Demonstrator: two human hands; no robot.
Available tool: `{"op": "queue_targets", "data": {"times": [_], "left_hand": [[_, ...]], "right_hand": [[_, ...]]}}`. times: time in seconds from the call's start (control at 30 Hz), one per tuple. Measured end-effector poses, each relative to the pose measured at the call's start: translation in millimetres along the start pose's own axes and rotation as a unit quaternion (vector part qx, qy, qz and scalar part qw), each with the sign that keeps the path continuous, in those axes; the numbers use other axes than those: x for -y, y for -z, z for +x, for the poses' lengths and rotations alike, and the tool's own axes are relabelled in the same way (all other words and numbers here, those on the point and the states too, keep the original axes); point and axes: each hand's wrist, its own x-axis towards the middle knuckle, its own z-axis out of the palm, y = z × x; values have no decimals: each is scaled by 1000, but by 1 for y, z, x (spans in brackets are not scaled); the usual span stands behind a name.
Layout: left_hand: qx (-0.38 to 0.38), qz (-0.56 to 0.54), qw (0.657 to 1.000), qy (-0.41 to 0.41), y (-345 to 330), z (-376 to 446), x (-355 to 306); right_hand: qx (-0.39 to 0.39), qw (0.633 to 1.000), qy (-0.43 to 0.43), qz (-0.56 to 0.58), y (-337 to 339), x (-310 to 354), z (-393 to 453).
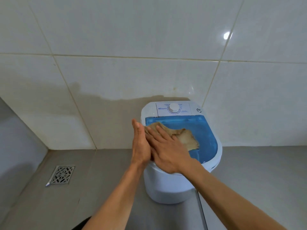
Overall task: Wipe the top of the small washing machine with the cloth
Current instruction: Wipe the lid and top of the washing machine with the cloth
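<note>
Your right hand (167,150) lies flat, fingers spread, on the tan cloth (184,138), pressing it against the blue lid (204,135) of the washer (166,185); no grip is clenched there, the palm does the holding. Your left hand (140,143) stands on edge at the lid's left rim, open and grasping nothing, touching the right hand's side and, it seems, the cloth's near corner, though the overlap makes that hard to tell. The cloth sits on the left and middle of the lid, bunched toward the back left, with its frayed edge reaching the centre. To wipe well, keep the palm flat and the pressure even so the cloth slides with the hand, not out from under it. Spread the bunched part first, since a crumpled wad wipes only a narrow strip. Work in overlapping passes from the back near the white dial (174,107) toward you, then cover the bare right side and front curve, which likely still need doing. Let the left hand steady the body, because a light washer standing on the tiled floor (99,180) may shift under a sideways push. Go gently round the dial and the panel seam.
</note>
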Motion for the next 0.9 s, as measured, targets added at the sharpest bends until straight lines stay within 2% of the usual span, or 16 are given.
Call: {"op": "queue_targets", "data": {"times": [0.1, 0.3, 0.37, 0.5, 0.53, 0.6, 0.67, 0.77, 0.9], "left_hand": [[13, -15, 1000, -9, 1, 0, -1], [60, 12, 997, -53, 0, -2, -7], [48, -10, 998, -28, -2, -9, -17], [32, -75, 996, -36, -19, -28, -35], [7, -58, 998, -27, -26, -41, -49], [-23, 15, 999, -35, -20, -31, -37], [-6, 100, 995, -27, -14, -24, -29], [-9, 266, 963, -37, -13, -24, -24], [-9, 343, 936, -80, -17, -28, -17]], "right_hand": [[0, 1000, -8, -16, -1, -13, 0], [19, 999, -50, -8, 17, -24, 78], [19, 999, -45, -10, 13, -16, 65], [13, 999, -41, 2, -1, 9, 0], [-4, 999, -38, -5, -5, 14, -17], [-43, 998, -31, -21, -14, 18, -49], [-67, 996, -45, -30, -22, 12, -76], [-71, 990, -116, -31, -22, -16, -101], [-64, 969, -239, -9, -1, -76, -78]]}}
